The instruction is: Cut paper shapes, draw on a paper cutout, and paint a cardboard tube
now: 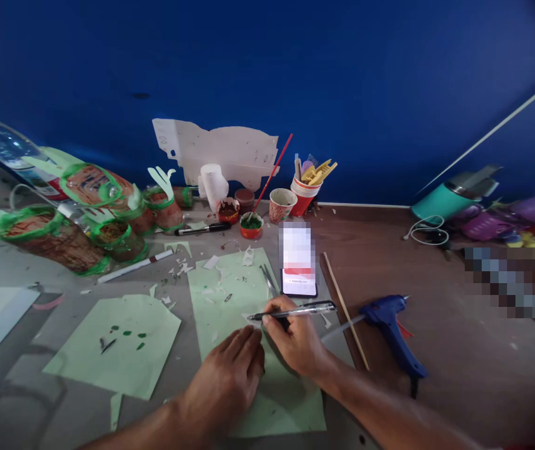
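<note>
A grey tabletop (24, 275) littered with paper scraps meets a deep blue wall (342, 75). The right hand (295, 340) grips a black pen (295, 310) over a pale green paper sheet (230, 287); the left hand (230, 375), fingers curled, presses the sheet.

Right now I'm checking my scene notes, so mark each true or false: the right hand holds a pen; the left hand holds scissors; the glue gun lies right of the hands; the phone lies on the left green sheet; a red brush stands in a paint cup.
1. The right hand holds a pen: true.
2. The left hand holds scissors: false, it presses flat on the green sheet.
3. The glue gun lies right of the hands: true.
4. The phone lies on the left green sheet: false, it lies at the right edge of the middle sheet.
5. A red brush stands in a paint cup: true.
</note>
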Demonstrator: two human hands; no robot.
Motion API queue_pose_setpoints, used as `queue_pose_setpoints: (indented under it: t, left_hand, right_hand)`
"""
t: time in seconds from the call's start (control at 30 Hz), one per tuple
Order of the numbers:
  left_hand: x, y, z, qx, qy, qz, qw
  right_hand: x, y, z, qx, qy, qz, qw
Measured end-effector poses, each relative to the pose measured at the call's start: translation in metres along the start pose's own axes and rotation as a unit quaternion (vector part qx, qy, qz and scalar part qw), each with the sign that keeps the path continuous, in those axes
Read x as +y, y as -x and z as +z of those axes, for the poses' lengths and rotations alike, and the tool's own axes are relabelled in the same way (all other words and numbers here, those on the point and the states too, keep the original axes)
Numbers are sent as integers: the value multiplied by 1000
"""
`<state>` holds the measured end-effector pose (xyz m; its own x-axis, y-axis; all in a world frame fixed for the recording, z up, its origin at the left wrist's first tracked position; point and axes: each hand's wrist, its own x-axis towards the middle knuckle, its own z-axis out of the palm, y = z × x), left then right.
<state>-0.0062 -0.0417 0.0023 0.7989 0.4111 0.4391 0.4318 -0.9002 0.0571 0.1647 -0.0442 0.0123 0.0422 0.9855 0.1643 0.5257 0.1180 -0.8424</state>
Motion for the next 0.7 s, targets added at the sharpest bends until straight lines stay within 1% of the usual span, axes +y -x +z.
queue_pose_setpoints:
  t: [0.13, 0.3, 0.57, 0.7]
  left_hand:
    - [-1, 0, 0, 0, 1, 7, 1000]
    - [-1, -1, -1, -5, 17, -11, 1000]
    - [-1, 0, -2, -11, 3, 0, 1000]
    - [-1, -1, -2, 2, 0, 1, 1000]
  right_hand:
    - [0, 0, 1, 2, 3, 2, 1000]
    - [1, 0, 1, 4, 8, -3, 1000]
    - [4, 2, 2, 33, 35, -21, 999]
    - [3, 1, 0, 45, 51, -26, 997]
